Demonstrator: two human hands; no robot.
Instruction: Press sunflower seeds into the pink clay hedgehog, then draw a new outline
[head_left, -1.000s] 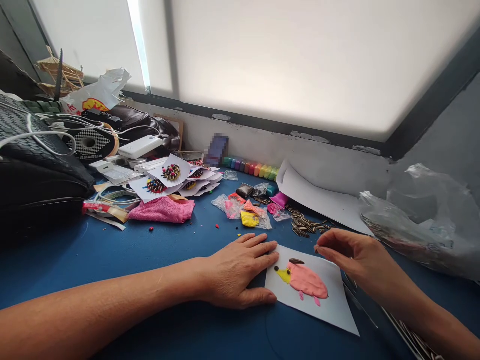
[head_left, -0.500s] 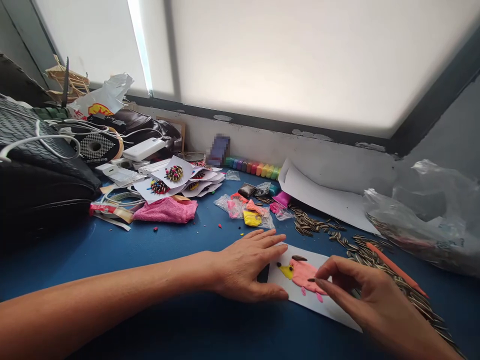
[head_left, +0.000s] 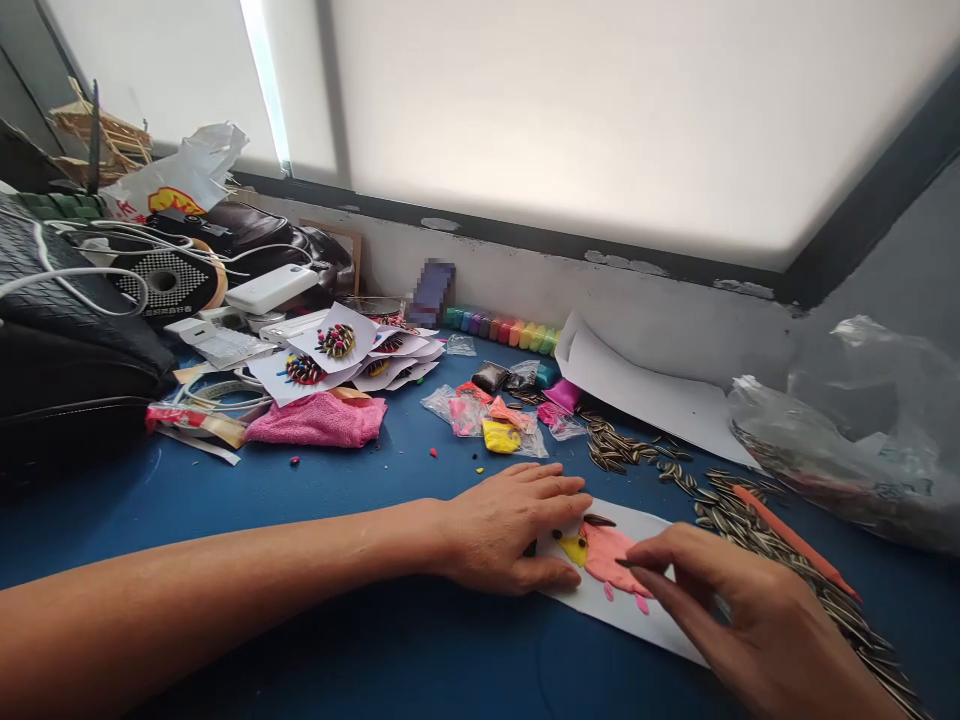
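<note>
A white paper card (head_left: 634,622) lies on the blue table, bearing a flat pink clay animal (head_left: 607,552) with a yellow clay snout (head_left: 574,549), black dots and small pink feet. One striped sunflower seed (head_left: 600,521) sits at the top of the pink body. My left hand (head_left: 517,530) rests on the card's left end, fingers stretched out and apart. Between thumb and forefinger, my right hand (head_left: 739,600) pinches a sunflower seed (head_left: 625,563) against the pink clay; its far end is hidden by the fingertips.
Loose sunflower seeds (head_left: 619,442) spread along the right, with an orange clay tool (head_left: 795,540) among them. Behind lie bagged clay pieces (head_left: 501,436), a row of coloured clay (head_left: 510,330), white sheets (head_left: 652,395) and a plastic bag (head_left: 862,430). Finished cards (head_left: 337,345) and a pink cloth (head_left: 319,420) lie left.
The view has shifted slightly. My left hand sits a little further over the card's left end. My right hand still pinches the seed at the pink clay.
</note>
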